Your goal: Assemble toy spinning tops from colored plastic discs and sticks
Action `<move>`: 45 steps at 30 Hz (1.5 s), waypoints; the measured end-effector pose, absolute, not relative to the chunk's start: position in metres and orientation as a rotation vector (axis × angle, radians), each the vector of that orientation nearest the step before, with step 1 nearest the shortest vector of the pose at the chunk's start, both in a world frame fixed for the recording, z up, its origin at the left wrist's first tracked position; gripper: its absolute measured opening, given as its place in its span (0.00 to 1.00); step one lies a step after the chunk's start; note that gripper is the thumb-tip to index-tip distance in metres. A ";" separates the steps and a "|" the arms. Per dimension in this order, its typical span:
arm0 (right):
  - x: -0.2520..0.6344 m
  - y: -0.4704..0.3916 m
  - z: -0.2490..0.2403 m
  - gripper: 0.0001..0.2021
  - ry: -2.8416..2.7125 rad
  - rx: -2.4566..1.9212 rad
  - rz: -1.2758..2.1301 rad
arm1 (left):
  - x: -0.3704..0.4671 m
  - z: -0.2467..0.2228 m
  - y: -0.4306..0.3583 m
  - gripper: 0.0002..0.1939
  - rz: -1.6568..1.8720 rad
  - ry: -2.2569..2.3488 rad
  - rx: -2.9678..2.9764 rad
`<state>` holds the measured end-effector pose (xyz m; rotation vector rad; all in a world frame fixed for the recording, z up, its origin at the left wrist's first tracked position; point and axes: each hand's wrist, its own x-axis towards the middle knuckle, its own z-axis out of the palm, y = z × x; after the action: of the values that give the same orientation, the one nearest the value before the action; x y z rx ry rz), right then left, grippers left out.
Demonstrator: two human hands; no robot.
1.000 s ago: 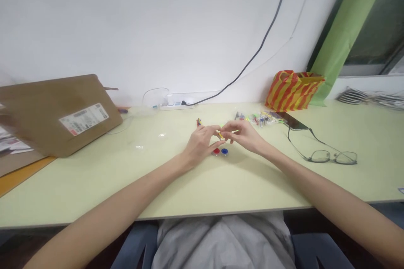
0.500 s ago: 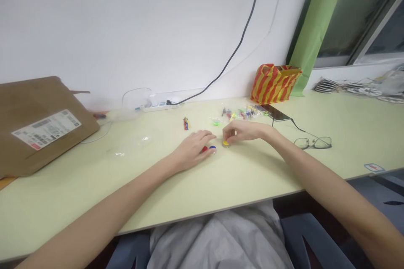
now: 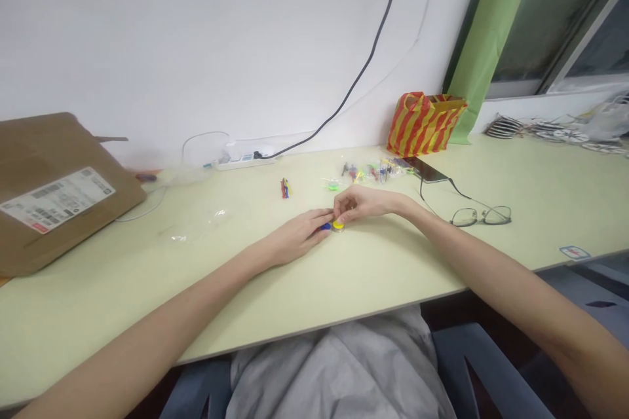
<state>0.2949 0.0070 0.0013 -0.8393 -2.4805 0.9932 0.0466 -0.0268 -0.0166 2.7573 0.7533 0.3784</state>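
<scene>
Lying low on the table, my left hand [image 3: 299, 236] has its fingers stretched out to the right. A small round blue disc [image 3: 325, 226] shows between its thumb and fingers; whatever else is under the palm is hidden. Beside it, my right hand [image 3: 361, 203] is closed, fingertips pinched on a small round yellow-topped piece [image 3: 339, 226] with a pale base, standing on the table. The two hands' fingertips meet or nearly meet, and the yellow piece is close against the blue one.
Behind my hands lie a bundle of coloured sticks [image 3: 285, 188], a green piece [image 3: 333, 186] and several small coloured parts [image 3: 373, 171]. Eyeglasses [image 3: 481, 216], a phone [image 3: 425, 170] and a striped bag [image 3: 425, 123] are to the right. A cardboard package [image 3: 63, 203] stands left, near clear plastic [image 3: 196, 229].
My right hand has moved left with the yellow piece, up to the blue disc. The red disc seen earlier under my left hand is now hidden. The view has shifted slightly.
</scene>
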 end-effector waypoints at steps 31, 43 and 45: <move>0.282 0.038 -0.039 0.14 -2.361 -1.009 0.152 | 0.040 -0.010 -0.023 0.24 0.762 1.049 2.854; 0.282 0.038 -0.034 0.13 -2.392 -0.989 0.190 | 0.034 -0.016 -0.011 0.22 0.838 1.194 2.829; 0.282 0.036 -0.033 0.13 -2.340 -1.012 0.204 | 0.032 -0.016 -0.010 0.22 0.840 1.213 2.828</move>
<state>0.2815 0.0363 -0.0328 -1.0120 -2.3404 0.2044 0.0323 -0.0097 -0.0163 2.8278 1.2129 0.8399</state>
